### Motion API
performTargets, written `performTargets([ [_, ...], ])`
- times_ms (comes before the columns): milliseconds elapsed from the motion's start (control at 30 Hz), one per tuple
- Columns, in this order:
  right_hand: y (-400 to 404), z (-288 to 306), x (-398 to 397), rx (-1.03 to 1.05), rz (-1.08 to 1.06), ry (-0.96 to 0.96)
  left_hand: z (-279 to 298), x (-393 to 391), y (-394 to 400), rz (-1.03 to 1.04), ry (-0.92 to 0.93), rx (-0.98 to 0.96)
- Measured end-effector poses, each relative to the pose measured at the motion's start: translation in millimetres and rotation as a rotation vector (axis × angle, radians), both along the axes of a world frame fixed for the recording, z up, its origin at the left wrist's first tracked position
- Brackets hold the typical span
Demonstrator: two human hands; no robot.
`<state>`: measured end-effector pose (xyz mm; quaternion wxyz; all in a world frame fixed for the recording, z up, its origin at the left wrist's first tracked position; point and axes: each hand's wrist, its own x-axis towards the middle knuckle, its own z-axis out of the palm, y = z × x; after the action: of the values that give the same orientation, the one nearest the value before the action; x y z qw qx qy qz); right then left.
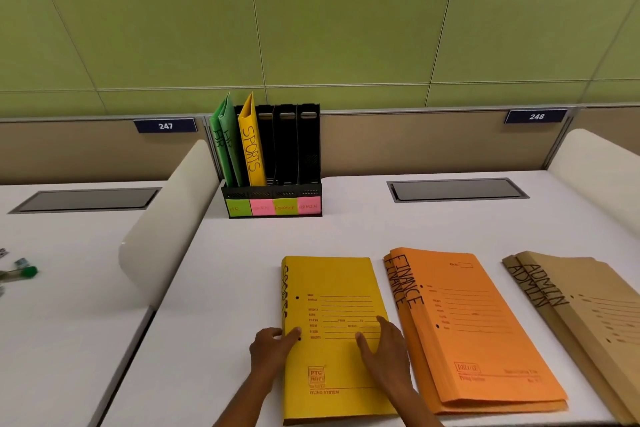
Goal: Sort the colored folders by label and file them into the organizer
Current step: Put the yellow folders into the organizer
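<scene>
Yellow folder (pixel 332 333): flat on the near desk, marked SPORTS.
Left hand (pixel 273 350): pinching its left edge.
Right hand (pixel 384 354): fingers open, pressing the cover.
Feel: probably light and bendy; hold both long edges.
Room: organizer (pixel 277 198) stands far left, desk (pixel 242 270) between is bare; orange folders (pixel 478 333) close on the right.

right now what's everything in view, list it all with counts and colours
organizer: 1, black, back of desk, four slot labels
HR folders: 2, green, upright in leftmost slot
filed SPORTS folder: 1, yellow, upright in second slot
flat SPORTS folder: 1, yellow, front of desk
FINANCE folders: 2, orange, stacked right of it
ADMIN folders: 2, brown, far right
number plates: 2, blue, on partition
left hand: 1, on flat folder's left edge
right hand: 1, resting on its cover
</scene>
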<state>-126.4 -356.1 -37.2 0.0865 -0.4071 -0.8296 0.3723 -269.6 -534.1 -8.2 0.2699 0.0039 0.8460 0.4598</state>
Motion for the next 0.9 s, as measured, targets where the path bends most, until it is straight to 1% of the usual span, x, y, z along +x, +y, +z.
performTargets([
  [67, 1, 1, 0, -0.014, -0.005, 0.018, 2, 3, 0, -0.043, -0.085, 0.061],
  [133, 3, 2, -1, -0.017, -0.017, 0.035, 3, 6, 0, -0.05, -0.117, 0.089],
  [233, 4, 4, -4, 0.001, -0.034, 0.056, 5, 4, 0, -0.025, -0.129, 0.139],
  [333, 6, 6, -8, 0.017, -0.044, 0.054, 11, 0, 0, -0.042, -0.125, 0.183],
  [467, 6, 7, -14, 0.041, -0.039, 0.002, 20, -7, 2, -0.085, -0.098, 0.258],
  [600, 12, 9, -25, -0.012, -0.028, -0.03, 32, -10, 10, -0.105, 0.004, 0.295],
  [733, 22, 23, -46, -0.118, -0.009, 0.083, 47, -10, 24, -0.055, 0.126, 0.355],
  [900, 33, 67, -84, -0.003, 0.014, 0.239, 63, -19, 37, -0.007, 0.277, 0.43],
])
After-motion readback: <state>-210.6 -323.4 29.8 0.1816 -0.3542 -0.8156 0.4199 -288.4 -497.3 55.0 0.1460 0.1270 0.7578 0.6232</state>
